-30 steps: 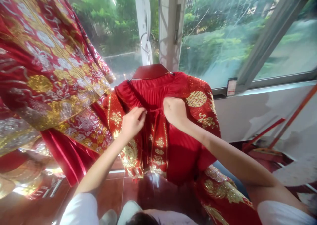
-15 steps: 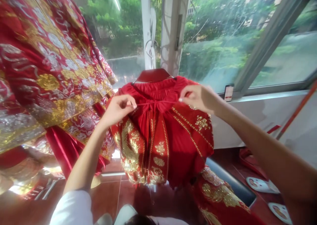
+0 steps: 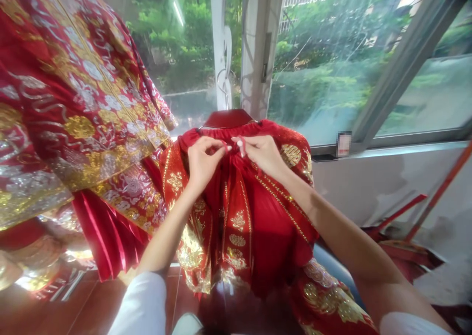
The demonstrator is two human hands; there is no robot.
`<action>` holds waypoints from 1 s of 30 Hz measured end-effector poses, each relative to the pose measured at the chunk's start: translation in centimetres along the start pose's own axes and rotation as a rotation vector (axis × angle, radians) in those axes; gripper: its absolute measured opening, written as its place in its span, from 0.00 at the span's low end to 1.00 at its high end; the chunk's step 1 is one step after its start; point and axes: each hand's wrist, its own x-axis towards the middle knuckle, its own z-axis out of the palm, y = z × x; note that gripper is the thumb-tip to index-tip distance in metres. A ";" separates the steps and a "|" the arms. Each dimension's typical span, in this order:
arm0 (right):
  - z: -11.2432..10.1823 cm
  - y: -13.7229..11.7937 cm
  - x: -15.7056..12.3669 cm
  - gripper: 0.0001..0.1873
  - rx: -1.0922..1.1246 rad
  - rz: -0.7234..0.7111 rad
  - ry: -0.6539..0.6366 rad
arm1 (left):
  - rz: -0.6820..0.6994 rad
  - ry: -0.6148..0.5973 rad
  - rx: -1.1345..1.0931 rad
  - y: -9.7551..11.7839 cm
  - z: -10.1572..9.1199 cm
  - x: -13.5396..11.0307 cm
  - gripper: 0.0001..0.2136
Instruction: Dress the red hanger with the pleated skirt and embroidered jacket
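A red garment with gold embroidery (image 3: 273,227) hangs in front of me from a red hanger (image 3: 230,118). Its gathered top has thin red drawstrings. My left hand (image 3: 206,160) pinches one drawstring between thumb and fingertips, at the top middle of the garment. Close beside it, my right hand (image 3: 263,153) pinches a red loop of drawstring (image 3: 242,146). Only a small gap parts the two sets of fingertips. The point where the strings cross is partly hidden behind the fingers. Embroidered panels (image 3: 237,227) hang below the hands.
Another red robe with gold and silver embroidery (image 3: 81,94) hangs at the left. Behind are window panes and a white window frame (image 3: 254,49). A small upright card-like object (image 3: 344,144) stands on the sill. Red-handled tools (image 3: 438,187) lean at the right above a tiled floor (image 3: 92,300).
Both hands have moved inward from the sides, almost meeting at the middle of the gathered top. The drawstring, earlier stretched straight between them, is now bent into a loop at my right fingers.
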 end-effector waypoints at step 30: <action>-0.2 -0.1 -1.4 0.05 -0.762 -0.105 0.106 | 0.132 -0.096 0.319 -1.6 -1.2 -2.3 0.04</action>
